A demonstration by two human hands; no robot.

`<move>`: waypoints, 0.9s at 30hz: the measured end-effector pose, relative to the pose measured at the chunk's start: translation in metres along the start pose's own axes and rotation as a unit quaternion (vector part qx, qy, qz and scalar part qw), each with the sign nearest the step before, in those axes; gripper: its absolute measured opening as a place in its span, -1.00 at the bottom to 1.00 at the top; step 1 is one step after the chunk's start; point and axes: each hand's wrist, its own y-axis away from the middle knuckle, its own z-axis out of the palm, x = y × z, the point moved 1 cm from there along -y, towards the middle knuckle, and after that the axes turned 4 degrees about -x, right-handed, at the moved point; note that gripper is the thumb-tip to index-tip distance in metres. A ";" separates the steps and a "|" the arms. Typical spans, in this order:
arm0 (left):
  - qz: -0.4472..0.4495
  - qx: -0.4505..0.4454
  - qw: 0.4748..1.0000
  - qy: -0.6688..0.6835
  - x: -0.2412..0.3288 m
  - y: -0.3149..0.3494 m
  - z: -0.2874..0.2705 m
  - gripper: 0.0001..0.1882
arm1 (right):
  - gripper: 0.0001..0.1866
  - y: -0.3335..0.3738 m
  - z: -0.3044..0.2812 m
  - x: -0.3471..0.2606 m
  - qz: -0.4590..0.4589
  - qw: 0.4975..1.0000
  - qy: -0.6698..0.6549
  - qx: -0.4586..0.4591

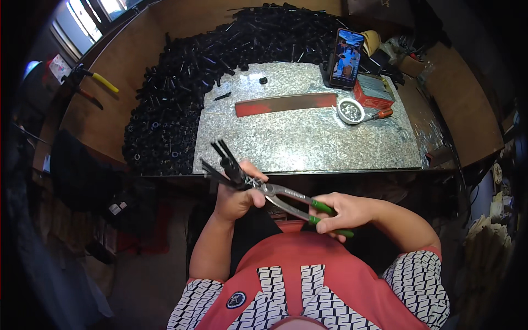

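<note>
My left hand (235, 202) is closed around a black tubular part (235, 171) with several thin black prongs fanning out from its upper end. My right hand (349, 212) grips the green handles of long metal pliers (287, 202), whose handles stand apart. The jaws of the pliers meet the black part beside my left fingers; the exact contact point is hard to make out. Both hands are in front of my body, just below the near edge of the speckled stone slab (308, 143).
A heap of black parts (181, 104) covers the bench's left and back. On the slab lie a flat red-brown strip (286, 103), a white bowl of small metal pieces (351, 111), an orange-handled screwdriver (380, 114), a red box (374, 92) and a propped phone (346, 59). Hammers (99, 80) hang left.
</note>
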 end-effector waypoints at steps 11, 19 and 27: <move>-0.045 -0.036 0.998 0.028 -0.001 -0.005 -0.001 -0.26 | -0.46 0.004 -0.008 0.004 0.019 0.990 -0.115 -0.078; 0.006 -0.014 0.994 -0.110 -0.013 -0.006 0.002 -0.13 | -0.59 0.003 -0.013 -0.026 -0.014 0.942 0.293 0.161; 0.005 0.033 0.997 -0.069 -0.014 -0.003 0.007 -0.11 | -0.61 -0.009 0.001 -0.018 0.033 0.959 0.217 0.179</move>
